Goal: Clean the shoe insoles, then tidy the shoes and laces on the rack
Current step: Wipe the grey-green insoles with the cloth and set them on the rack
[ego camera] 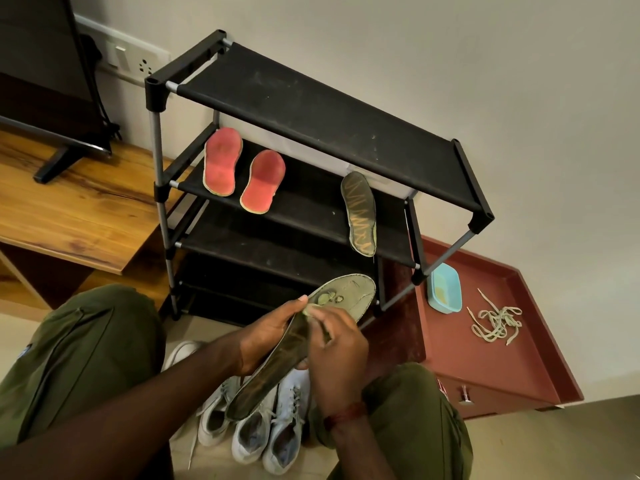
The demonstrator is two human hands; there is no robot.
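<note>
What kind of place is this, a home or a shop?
Most likely a room in a home: a black shoe rack stands against a plain wall, beside a wooden unit carrying a television, with a wall socket nearby.

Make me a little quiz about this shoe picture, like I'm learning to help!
1. How many red insoles lie on the rack?
2. True or false: the laces lie outside the blue tub.
3. The left hand holds: A a shoe, B a dark insole, C a brush?
Key: 1. two; 2. true; 3. B.
</note>
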